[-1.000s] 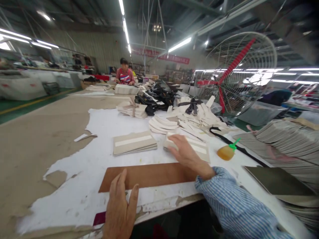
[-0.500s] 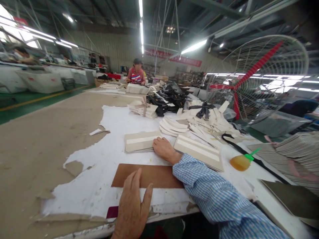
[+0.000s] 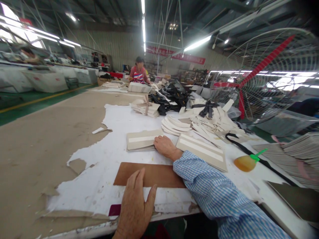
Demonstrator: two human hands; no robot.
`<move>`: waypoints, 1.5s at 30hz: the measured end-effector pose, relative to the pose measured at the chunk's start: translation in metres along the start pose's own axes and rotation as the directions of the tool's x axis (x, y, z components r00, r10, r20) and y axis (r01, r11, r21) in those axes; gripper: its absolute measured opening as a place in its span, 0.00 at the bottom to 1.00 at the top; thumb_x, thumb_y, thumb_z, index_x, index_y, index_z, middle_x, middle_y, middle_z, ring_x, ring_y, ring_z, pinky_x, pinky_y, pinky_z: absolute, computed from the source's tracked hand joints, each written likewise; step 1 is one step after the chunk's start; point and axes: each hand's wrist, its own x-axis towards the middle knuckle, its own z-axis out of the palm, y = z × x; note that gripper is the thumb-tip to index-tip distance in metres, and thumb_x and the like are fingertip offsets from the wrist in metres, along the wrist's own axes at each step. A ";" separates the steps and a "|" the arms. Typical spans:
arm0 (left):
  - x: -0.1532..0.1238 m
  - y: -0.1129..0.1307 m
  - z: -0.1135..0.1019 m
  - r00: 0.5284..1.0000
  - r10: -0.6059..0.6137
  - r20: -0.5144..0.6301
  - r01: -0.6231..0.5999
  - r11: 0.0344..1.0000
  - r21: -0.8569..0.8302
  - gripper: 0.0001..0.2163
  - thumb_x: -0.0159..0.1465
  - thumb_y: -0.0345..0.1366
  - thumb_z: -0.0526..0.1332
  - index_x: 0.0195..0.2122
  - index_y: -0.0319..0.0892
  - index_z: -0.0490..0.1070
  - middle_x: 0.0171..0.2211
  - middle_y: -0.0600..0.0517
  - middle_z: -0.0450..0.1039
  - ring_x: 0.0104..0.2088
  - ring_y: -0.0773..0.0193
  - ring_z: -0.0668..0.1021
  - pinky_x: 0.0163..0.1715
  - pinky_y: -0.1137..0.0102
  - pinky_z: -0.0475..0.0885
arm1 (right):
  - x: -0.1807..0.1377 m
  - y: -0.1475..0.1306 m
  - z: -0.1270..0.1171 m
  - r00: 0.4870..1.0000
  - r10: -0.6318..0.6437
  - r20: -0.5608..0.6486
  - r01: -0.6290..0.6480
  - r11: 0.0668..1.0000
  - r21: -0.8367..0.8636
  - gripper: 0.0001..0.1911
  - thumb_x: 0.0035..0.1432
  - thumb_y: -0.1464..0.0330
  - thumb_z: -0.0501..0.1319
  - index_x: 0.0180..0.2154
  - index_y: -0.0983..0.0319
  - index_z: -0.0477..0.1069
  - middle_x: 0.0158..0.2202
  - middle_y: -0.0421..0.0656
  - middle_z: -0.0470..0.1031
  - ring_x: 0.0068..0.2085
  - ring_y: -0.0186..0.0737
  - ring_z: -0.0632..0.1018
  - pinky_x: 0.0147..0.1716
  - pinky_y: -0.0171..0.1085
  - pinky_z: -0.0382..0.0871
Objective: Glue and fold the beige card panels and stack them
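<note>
A brown rectangular panel (image 3: 159,175), smooth like leather, lies near the front edge of the table. My left hand (image 3: 136,200) rests with fingers stretched out and thumb apart, its fingertips on the panel's lower left part. Beyond the panel sits a small stack of beige card panels (image 3: 139,141), the top one with a white strip along it. My right hand (image 3: 166,147) reaches across, its bent fingers closed on the right end of this stack; the fingertips are partly hidden. A second stack of beige card panels (image 3: 201,151) with a white strip lies just right of that hand.
A squeeze bottle (image 3: 245,163) of amber liquid with a green nozzle lies at the right. Curved off-white pieces (image 3: 175,125) and black parts (image 3: 171,94) are heaped farther back. A large fan (image 3: 240,84) stands at the right. A co-worker (image 3: 139,72) is at the far end.
The view has shifted slightly, so things sit a little farther right. Both hands keep nearly the same places on the brown panel and the beige stack.
</note>
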 end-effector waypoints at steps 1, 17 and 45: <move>0.000 0.000 0.000 1.000 -0.004 0.006 0.004 1.000 -0.002 0.24 0.69 0.45 0.57 0.62 0.38 0.63 0.56 0.37 0.73 0.58 0.46 0.75 0.55 0.47 0.76 | 0.000 0.000 0.000 1.000 0.008 -0.003 -0.008 1.000 0.004 0.17 0.71 0.74 0.49 0.45 0.69 0.77 0.47 0.55 0.77 0.51 0.50 0.74 0.49 0.45 0.66; -0.001 0.003 -0.009 0.986 -0.035 -0.164 0.024 0.998 -0.065 0.26 0.69 0.42 0.59 0.65 0.37 0.58 0.58 0.36 0.64 0.60 0.47 0.69 0.58 0.48 0.71 | -0.071 -0.020 -0.047 0.933 0.081 -0.350 -0.081 0.997 0.014 0.13 0.74 0.70 0.51 0.43 0.61 0.75 0.38 0.46 0.76 0.42 0.45 0.72 0.41 0.44 0.58; 0.002 0.018 0.010 0.832 0.479 0.280 -0.535 0.826 0.176 0.19 0.70 0.42 0.55 0.55 0.35 0.73 0.57 0.37 0.75 0.59 0.43 0.74 0.56 0.47 0.75 | -0.307 0.095 0.032 -0.131 0.975 -0.179 -0.522 0.085 0.848 0.39 0.55 0.57 0.66 0.65 0.60 0.58 0.60 0.52 0.68 0.58 0.54 0.73 0.55 0.53 0.70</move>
